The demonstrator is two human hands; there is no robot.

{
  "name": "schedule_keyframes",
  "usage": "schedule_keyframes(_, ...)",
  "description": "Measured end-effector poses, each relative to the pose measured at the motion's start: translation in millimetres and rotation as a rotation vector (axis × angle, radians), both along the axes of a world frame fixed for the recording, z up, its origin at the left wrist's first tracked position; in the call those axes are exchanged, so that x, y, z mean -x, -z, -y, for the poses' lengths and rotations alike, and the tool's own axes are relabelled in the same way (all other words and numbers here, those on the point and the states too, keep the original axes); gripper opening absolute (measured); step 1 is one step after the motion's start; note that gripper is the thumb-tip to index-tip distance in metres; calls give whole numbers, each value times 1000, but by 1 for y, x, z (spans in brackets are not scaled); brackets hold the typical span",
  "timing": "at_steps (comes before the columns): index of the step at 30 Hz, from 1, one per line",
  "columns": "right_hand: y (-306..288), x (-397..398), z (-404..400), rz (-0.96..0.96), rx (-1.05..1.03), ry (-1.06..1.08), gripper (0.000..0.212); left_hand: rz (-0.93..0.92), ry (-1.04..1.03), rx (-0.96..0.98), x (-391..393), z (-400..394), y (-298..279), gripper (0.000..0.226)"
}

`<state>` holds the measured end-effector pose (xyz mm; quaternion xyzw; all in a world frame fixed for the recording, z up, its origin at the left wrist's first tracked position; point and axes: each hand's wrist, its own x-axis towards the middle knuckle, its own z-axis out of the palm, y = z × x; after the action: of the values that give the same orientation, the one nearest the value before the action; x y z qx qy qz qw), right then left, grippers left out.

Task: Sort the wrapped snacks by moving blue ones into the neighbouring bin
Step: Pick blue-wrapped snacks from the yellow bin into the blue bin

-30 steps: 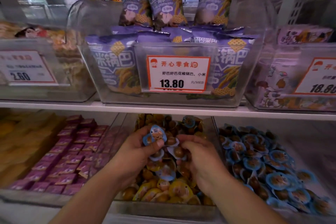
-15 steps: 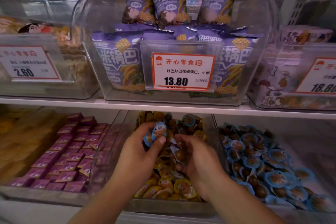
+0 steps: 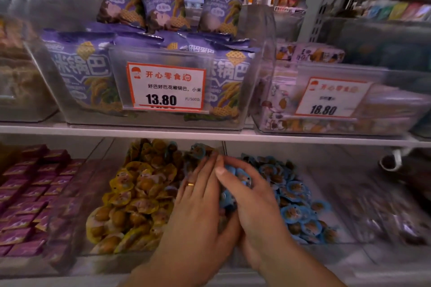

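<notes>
Blue snacks are cupped between left hand and right hand; shelf is seen above, yellow snacks leftward.

Price tag white, orange border, black "13.80". Behind it: purple rice-crisp bags, yellow lattice print. Below it: yellow-wrapped snacks; below-right blue-wrapped snacks; below-left magenta packets. Gold ring.
</notes>
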<state>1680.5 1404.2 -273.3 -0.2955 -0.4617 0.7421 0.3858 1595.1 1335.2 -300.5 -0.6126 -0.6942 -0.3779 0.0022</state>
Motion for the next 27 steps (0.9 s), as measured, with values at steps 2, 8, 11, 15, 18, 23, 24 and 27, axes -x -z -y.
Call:
schedule_keyframes(2, 1, -6, -10, 58, -42, 100, 16, 153, 106, 69, 4, -5, 3, 88)
schedule_keyframes(8, 2, -34, -72, 538, -537, 171, 18, 228, 21, 56, 64, -15, 12, 51)
schedule_keyframes(11, 9, -42, -81, 762, -607, -92, 13, 149, -89, 150, 95, -15, 18, 25)
schedule_keyframes(15, 20, -30, -73, 763, -774, 54, 22, -65, -87, 331, 104, -13, 28, 45)
schedule_keyframes(18, 26, -13, -61, 657, -866, 58, 18, -321, -84, 441, 91, -21, 38, 67)
schedule_keyframes(23, 49, 10, -41, 713, -952, 44, 26, -299, -140, 502, 108, -41, 47, 54)
schedule_keyframes(24, 51, 12, -40, 689, -940, 71, 25, -290, -134, 546, 112, -46, 46, 59)
schedule_keyframes(27, 53, 13, -42, 641, -892, 102, 21, -298, -99, 628, 113, -61, 43, 60)
